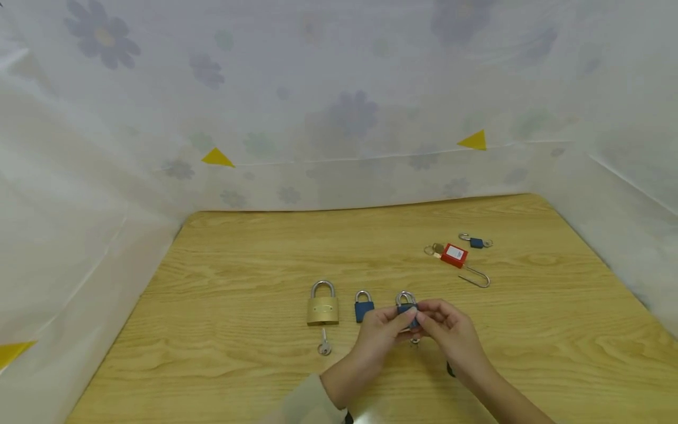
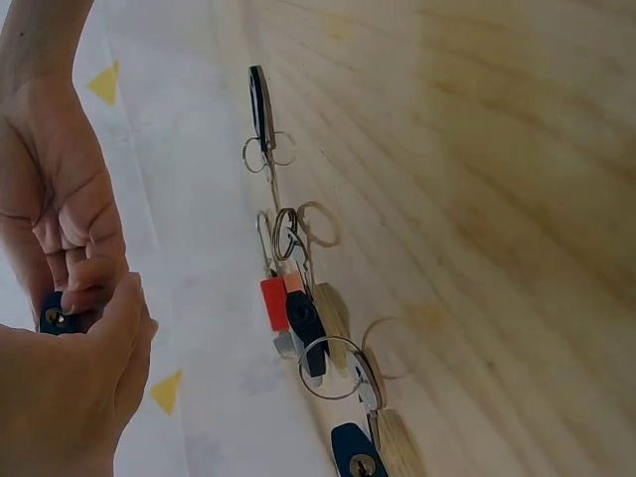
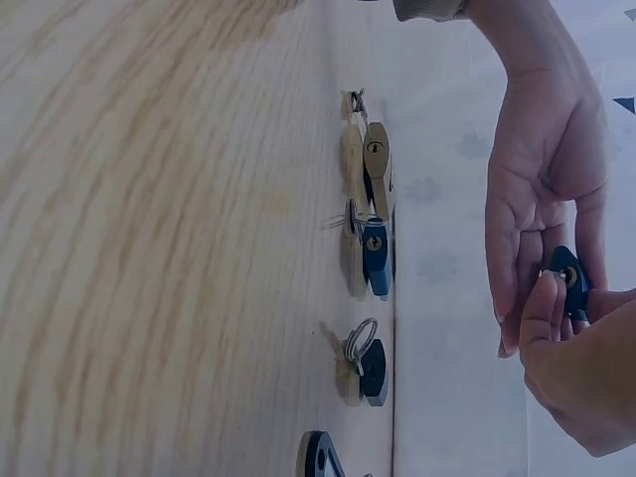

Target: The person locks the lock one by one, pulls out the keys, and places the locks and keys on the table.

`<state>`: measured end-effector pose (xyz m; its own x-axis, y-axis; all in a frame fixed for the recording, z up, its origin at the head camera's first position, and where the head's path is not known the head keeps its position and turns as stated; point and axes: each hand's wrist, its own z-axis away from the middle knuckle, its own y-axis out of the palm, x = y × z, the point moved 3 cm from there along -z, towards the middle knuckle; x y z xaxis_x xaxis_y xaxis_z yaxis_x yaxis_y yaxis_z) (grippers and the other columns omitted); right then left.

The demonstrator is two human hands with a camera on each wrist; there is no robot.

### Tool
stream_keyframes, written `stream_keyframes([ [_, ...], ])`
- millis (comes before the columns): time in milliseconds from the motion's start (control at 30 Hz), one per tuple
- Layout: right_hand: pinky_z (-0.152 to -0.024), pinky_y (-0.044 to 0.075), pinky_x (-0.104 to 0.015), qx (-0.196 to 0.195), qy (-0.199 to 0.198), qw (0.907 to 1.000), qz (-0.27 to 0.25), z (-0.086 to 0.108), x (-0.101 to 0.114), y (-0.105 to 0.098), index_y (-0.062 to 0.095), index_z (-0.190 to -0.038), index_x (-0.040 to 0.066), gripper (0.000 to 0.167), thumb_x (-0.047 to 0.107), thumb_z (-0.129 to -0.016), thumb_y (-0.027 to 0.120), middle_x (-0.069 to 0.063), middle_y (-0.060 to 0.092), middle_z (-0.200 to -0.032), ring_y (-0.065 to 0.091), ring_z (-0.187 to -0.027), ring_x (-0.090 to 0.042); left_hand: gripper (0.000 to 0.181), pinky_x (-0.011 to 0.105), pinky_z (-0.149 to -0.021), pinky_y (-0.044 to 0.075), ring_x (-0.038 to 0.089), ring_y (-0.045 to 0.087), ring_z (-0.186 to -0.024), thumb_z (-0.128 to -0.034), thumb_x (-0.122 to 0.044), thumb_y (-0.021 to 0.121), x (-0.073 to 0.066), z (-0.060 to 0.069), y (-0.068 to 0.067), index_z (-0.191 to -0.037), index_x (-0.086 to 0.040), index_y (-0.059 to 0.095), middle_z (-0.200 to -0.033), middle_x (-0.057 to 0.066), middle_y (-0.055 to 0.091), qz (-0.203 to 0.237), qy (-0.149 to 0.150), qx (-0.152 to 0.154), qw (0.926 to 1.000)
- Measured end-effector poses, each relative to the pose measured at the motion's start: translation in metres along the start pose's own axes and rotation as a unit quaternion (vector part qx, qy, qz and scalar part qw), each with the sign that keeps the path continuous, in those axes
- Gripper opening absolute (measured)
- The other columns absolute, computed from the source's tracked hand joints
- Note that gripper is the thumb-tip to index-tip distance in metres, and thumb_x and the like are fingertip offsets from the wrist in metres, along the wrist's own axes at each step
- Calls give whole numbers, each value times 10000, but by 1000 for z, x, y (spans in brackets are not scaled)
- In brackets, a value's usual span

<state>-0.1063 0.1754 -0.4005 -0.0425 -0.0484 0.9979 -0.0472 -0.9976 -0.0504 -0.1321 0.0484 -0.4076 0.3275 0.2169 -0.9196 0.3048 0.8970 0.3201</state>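
Note:
Both hands meet over the table around a small blue padlock (image 1: 406, 308), whose keyhole end shows in the right wrist view. My left hand (image 1: 374, 338) holds it between thumb and fingers. The right hand (image 1: 450, 333) pinches it from the other side, fingertips close to the keyhole. Whether a key sits between them is hard to tell. Just behind the held padlock, a second shackle shows, mostly covered. Left of the hands lies another blue padlock (image 1: 364, 309), and beyond it a large brass padlock (image 1: 323, 311) with its key (image 1: 325, 344) below.
Farther back on the right lie a red padlock (image 1: 454, 255) with its long shackle open and a small blue open padlock (image 1: 477, 242) with keys. A key ring (image 1: 415, 341) shows beneath the hands. A black-headed key (image 2: 260, 107) lies nearby. Patterned sheeting encloses the wooden table.

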Motion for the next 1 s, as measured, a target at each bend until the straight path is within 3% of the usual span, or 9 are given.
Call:
stream_keyframes([
  [167, -725, 550, -200, -173, 106, 9998, -73, -1, -4, -4, 534, -1087, -91, 233, 67, -916, 558, 89, 666, -880, 637, -795, -70, 303, 297, -813, 560, 108, 680, -797, -901, -177, 607, 2, -6, 4, -1046, 87, 646, -993, 167, 698, -72, 40, -67, 9999],
  [333, -766, 538, -172, -373, 345, 9986, 120, -5, -6, -13, 483, -1171, -107, 295, 78, -944, 514, 146, 661, -881, 643, -817, -50, 293, 269, -812, 557, 142, 678, -859, -919, -169, 578, 4, -17, 11, -1053, 83, 644, -1022, 166, 685, -433, 220, 185, 9987],
  [433, -764, 536, -163, -503, 358, 9980, 97, -9, -7, -21, 493, -1170, -73, 276, 99, -954, 503, 161, 657, -873, 641, -805, -37, 294, 258, -807, 557, 152, 671, -900, -932, -183, 558, 3, -25, 17, -1066, 63, 647, -1030, 151, 684, -822, 298, 285, 9958],
  [533, -734, 541, -164, -611, 246, 9978, 18, -12, -8, -30, 521, -1114, -18, 204, 110, -955, 506, 152, 656, -851, 637, -770, -34, 287, 259, -783, 563, 135, 663, -898, -912, -192, 593, 1, -34, 23, -1080, 31, 657, -1018, 114, 691, -1343, 418, 107, 9900],
  [700, -705, 545, -163, -684, 62, 9976, 52, -18, -14, -47, 527, -1088, -21, 182, 100, -953, 506, 154, 655, -833, 638, -747, -28, 261, 192, -672, 546, 75, 662, -791, -816, -191, 714, -3, -51, 30, -1005, -12, 696, -917, 50, 714, -2336, 794, -411, 9682],
  [833, -719, 545, -164, -651, 270, 9974, 132, -23, -20, -57, 511, -1134, -60, 251, 117, -957, 503, 174, 655, -830, 640, -754, -21, 199, 127, -580, 502, 41, 638, -700, -794, -156, 732, -2, -62, 37, -918, 0, 712, -837, 60, 715, -3022, 1182, -529, 9444],
  [1000, -738, 539, -161, -658, 839, 9940, 240, -29, -30, -67, 467, -1198, -101, 332, 125, -957, 504, 202, 645, -805, 633, -753, -4, 204, 102, -516, 440, 5, 559, -643, -819, -121, 700, 3, -71, 47, -987, -5, 713, -835, 51, 710, -3791, 1047, -632, 9172],
])
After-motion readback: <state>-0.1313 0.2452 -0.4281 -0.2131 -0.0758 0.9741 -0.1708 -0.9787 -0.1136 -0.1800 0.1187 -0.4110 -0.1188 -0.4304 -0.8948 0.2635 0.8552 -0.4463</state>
